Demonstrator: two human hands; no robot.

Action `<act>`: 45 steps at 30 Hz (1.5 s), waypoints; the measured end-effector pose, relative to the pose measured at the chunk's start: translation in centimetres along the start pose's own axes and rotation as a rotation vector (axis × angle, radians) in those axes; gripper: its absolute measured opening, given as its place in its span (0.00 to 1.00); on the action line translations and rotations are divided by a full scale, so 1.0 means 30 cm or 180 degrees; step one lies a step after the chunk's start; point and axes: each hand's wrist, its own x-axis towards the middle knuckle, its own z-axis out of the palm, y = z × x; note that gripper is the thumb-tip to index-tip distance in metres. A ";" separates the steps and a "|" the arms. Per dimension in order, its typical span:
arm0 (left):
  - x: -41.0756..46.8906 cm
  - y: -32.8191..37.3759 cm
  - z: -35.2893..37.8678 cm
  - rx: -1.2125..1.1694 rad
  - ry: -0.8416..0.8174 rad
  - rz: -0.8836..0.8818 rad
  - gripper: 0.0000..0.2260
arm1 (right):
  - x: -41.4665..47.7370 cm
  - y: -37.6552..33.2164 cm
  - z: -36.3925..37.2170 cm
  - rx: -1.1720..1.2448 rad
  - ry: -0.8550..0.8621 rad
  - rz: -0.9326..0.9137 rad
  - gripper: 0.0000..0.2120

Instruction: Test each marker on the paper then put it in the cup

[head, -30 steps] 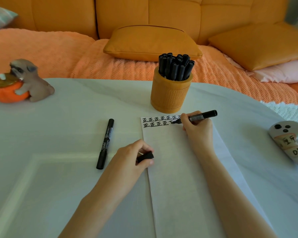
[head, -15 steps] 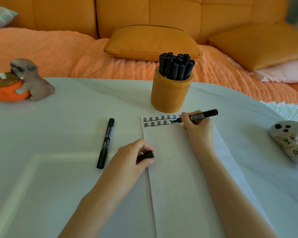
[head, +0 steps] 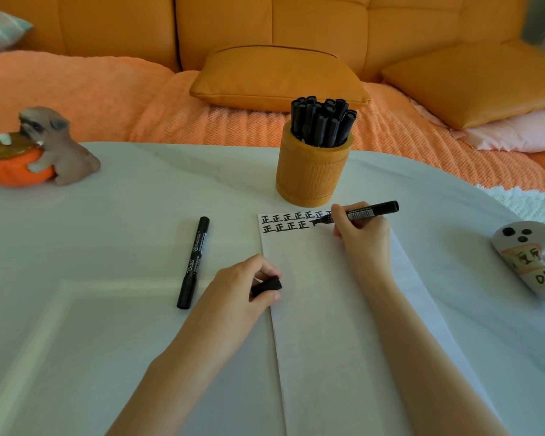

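tip of the marker [head: 364, 212] down near the far edge of the paper [head: 328, 309]
right hand [head: 362, 234] grips it, left hand [head: 243, 287] pinches a cap [head: 266, 286] at the paper's left edge. cup [head: 313, 174] stands just past the far edge.

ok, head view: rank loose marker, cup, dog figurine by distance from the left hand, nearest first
1. loose marker, lying just to the left of the left hand
2. cup, ahead and to the right
3. dog figurine, far left, at the back
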 end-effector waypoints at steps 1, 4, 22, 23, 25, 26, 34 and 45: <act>0.000 0.000 0.000 0.0003 0.0004 0.0002 0.07 | 0.000 -0.001 0.000 0.0009 -0.0005 0.0010 0.12; 0.001 0.001 0.000 0.0012 0.0012 0.0008 0.07 | -0.001 -0.001 0.002 -0.0003 -0.0041 0.0006 0.13; 0.001 -0.003 0.000 0.0049 0.0008 0.0025 0.07 | 0.000 0.003 0.001 -0.0032 0.0003 0.0023 0.11; 0.001 -0.002 0.000 0.0040 0.0007 0.0027 0.07 | 0.000 0.002 0.000 -0.0015 -0.0001 0.0032 0.10; 0.002 -0.001 0.000 0.0037 0.0005 0.0031 0.07 | -0.001 0.001 -0.001 -0.0033 -0.0025 0.0022 0.10; 0.002 -0.001 0.000 0.0050 0.0004 0.0027 0.07 | -0.002 0.001 -0.001 -0.0055 -0.0039 0.0011 0.11; 0.001 0.000 -0.001 0.0051 0.0016 0.0005 0.07 | -0.002 -0.002 0.004 -0.0191 -0.0071 -0.0001 0.13; 0.001 -0.001 0.001 0.0020 0.0018 0.0021 0.07 | 0.000 0.004 0.002 -0.0066 0.0280 -0.0007 0.13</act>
